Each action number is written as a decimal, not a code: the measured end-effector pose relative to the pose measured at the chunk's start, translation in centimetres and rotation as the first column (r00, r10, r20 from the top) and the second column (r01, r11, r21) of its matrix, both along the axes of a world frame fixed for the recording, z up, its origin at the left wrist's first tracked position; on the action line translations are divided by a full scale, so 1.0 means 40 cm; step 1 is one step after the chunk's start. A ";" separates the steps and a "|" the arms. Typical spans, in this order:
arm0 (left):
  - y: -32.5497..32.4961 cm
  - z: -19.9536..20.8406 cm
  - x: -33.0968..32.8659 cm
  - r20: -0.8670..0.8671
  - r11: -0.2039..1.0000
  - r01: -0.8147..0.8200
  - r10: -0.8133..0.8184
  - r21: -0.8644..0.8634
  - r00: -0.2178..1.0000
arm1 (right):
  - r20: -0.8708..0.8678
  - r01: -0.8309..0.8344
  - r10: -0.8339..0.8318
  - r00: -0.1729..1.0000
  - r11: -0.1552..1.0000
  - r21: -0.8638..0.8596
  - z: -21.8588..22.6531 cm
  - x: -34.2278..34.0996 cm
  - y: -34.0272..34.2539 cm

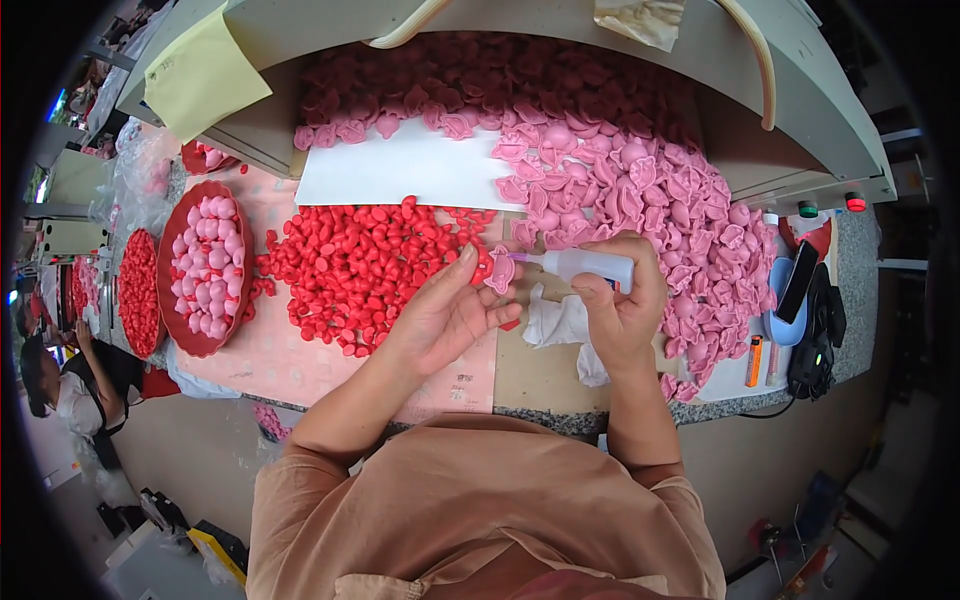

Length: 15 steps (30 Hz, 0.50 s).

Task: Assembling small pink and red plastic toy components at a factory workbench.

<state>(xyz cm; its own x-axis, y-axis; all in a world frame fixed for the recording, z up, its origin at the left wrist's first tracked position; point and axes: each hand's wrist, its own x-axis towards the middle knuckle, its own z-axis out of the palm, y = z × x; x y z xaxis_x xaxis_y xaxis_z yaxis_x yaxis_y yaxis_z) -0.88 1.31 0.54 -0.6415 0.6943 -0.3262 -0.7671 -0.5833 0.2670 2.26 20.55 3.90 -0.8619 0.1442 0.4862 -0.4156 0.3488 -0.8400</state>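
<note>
My left hand (438, 318) pinches a small pink ruffled plastic piece (501, 270) between thumb and fingertips. In my right hand (628, 305) is a white squeeze bottle (585, 264) lying nearly level, its thin purple nozzle pointing left at the pink piece. Nozzle and piece meet or almost meet; I cannot tell which. Behind and left of my left hand spreads a heap of small glossy red pieces (345, 270). A large heap of similar pink ruffled pieces (640, 190) lies beyond and right of my right hand. Crumpled white tissue (556, 322) lies between my forearms.
A red oval basket (197, 343) holds pink and red pieces, beside another container of red pieces (138, 290). A white sheet (395, 170) lies under a grey machine housing (820, 110). Right are a phone (797, 283) and an orange stick-like item (754, 361). Another person (85, 390) sits far left.
</note>
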 end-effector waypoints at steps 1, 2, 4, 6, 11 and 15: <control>0.001 -0.001 0.001 0.000 1.000 0.000 0.000 0.000 1.000 | 0.005 0.003 -0.003 1.000 1.000 0.004 -0.002 0.001 0.000; 0.001 -0.001 0.001 0.013 1.000 -0.008 0.008 -0.004 1.000 | 0.010 0.007 -0.007 1.000 1.000 0.007 -0.003 0.001 0.000; 0.002 -0.001 0.001 0.025 1.000 -0.016 0.016 -0.009 1.000 | 0.004 0.005 -0.005 1.000 1.000 0.003 -0.003 0.000 0.000; 0.000 -0.001 0.000 0.016 1.000 -0.003 0.003 0.018 1.000 | -0.004 0.003 -0.003 1.000 1.000 -0.002 -0.001 -0.001 0.000; -0.002 -0.007 0.000 0.008 1.000 -0.004 0.004 0.028 1.000 | -0.007 0.007 -0.007 1.000 1.000 0.016 -0.002 -0.001 0.000; -0.002 -0.005 0.000 0.007 1.000 -0.005 0.005 0.010 1.000 | -0.013 0.008 -0.008 1.000 1.000 0.028 -0.004 0.000 -0.001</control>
<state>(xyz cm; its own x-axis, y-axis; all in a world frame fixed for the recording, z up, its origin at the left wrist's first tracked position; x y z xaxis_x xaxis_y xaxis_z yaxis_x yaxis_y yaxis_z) -0.88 1.25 0.34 -0.6424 0.6944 -0.3241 -0.7662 -0.5894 0.2559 2.25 20.51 3.73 -0.8545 0.1372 0.5011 -0.4232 0.3756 -0.8245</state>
